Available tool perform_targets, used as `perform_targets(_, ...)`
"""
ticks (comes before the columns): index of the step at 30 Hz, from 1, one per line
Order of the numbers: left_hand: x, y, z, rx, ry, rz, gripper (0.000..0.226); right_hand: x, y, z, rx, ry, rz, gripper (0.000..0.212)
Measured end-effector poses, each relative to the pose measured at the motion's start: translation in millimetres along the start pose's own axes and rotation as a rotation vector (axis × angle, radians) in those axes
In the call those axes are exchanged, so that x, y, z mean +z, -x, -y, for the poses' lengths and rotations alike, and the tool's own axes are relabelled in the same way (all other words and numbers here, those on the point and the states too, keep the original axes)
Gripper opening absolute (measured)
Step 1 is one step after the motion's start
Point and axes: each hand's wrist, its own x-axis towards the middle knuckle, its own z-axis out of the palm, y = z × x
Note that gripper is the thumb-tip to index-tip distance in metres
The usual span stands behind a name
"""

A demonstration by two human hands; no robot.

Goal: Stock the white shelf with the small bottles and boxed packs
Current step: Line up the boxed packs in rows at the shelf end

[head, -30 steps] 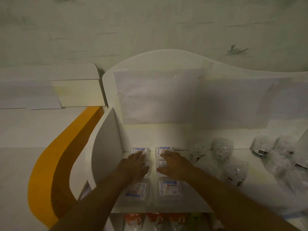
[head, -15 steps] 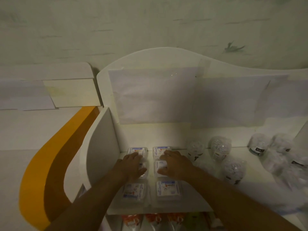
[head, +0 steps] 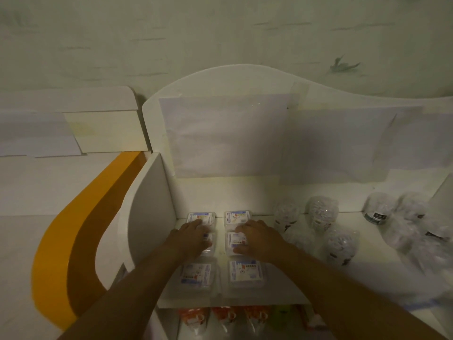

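Six boxed packs sit in two columns on the white shelf [head: 245, 190], against its left side panel [head: 147, 209]. My left hand [head: 190, 238] lies flat on the middle pack of the left column [head: 210, 238]; my right hand [head: 257, 238] lies flat on the middle pack of the right column [head: 234, 241], fingers straight. Step judged: squaring the rows. Next: fill the gap toward the small bottles [head: 321, 213], right of the packs, without toppling them.

White shelf [head: 245, 192], top board: six boxed packs [head: 247, 272] flat at left end beside side panel, two columns of three. Clear small bottles [head: 323, 212] clustered to the right, some upright, others lying; exact count unclear.
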Motion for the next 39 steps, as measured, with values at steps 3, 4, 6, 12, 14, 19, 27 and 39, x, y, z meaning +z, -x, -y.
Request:
perform_targets(3,0,-1,0,0.009,0.019,-0.007,0.046,0,0,0,0.009,-0.009,0.011,0.063)
perform_targets(4,0,-1,0,0.017,0.024,-0.010,0.046,0,0,-1,0.013,-0.009,0.008,0.063)
perform_targets(6,1,-2,2,0.031,0.024,-0.003,0.046,-1,0,-1,0.015,-0.003,0.005,0.063)
perform_targets(12,-1,5,4,0.045,-0.030,-0.090,0.053,-2,7,0,-0.033,0.030,-0.061,0.065)
perform_targets(14,-6,13,1,0.063,-0.030,-0.164,0.052,-4,13,0,-0.066,-0.003,-0.067,0.061)
perform_targets(19,-19,40,-7,0.172,0.112,0.063,0.063,-7,31,4,-0.134,-0.060,0.025,0.060)
perform_targets(27,-9,64,-8,0.205,-0.017,0.149,0.083,-4,56,14,-0.158,0.095,0.094,0.080)
perform_targets(39,-5,67,-3,0.152,0.044,0.122,0.067,5,51,18,-0.143,0.038,0.097,0.071)
